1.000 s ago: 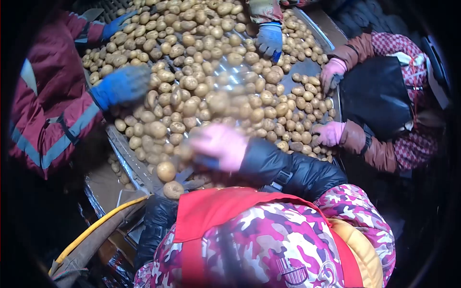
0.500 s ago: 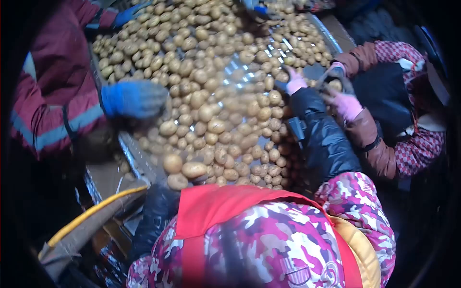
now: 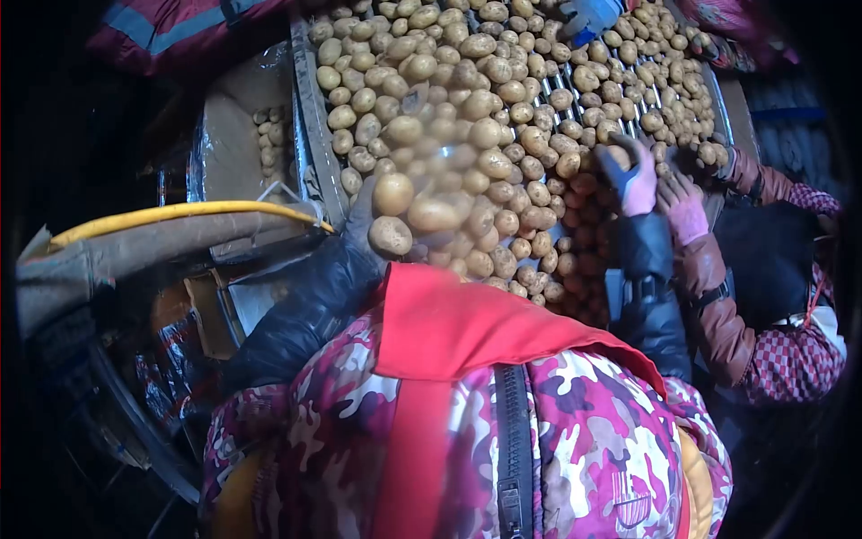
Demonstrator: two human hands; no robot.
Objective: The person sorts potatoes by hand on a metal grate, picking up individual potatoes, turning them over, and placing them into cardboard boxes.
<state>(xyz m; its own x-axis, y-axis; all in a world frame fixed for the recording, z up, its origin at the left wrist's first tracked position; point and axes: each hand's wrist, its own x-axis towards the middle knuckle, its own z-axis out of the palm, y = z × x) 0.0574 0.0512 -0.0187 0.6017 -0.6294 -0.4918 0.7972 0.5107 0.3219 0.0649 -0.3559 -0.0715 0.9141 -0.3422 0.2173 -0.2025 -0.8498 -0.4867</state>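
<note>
Many potatoes (image 3: 539, 218) cover a sorting surface with metal rollers (image 3: 562, 97). My left hand (image 3: 361, 216), in a grey glove, is at the surface's near left edge. It holds larger-looking potatoes (image 3: 391, 235) close to my chest; most of its fingers are hidden behind them. On the right, my right hand (image 3: 636, 180), in a pink and grey glove, reaches over the surface. Its thumb and fingers are curled round a potato (image 3: 618, 158).
A co-worker's pink-gloved hand (image 3: 684, 208) is just right of my right hand. Another person's blue glove (image 3: 593, 16) is at the far side. At left are a yellow-edged bag (image 3: 180, 214), a metal side rail (image 3: 310, 117) and a box (image 3: 235, 135) with some potatoes.
The view has turned and shifted. The blue-gloved hand formerly at left is out of view there. My right hand now shows a potato in its grip; the potatoes at my left hand have stayed with it.
</note>
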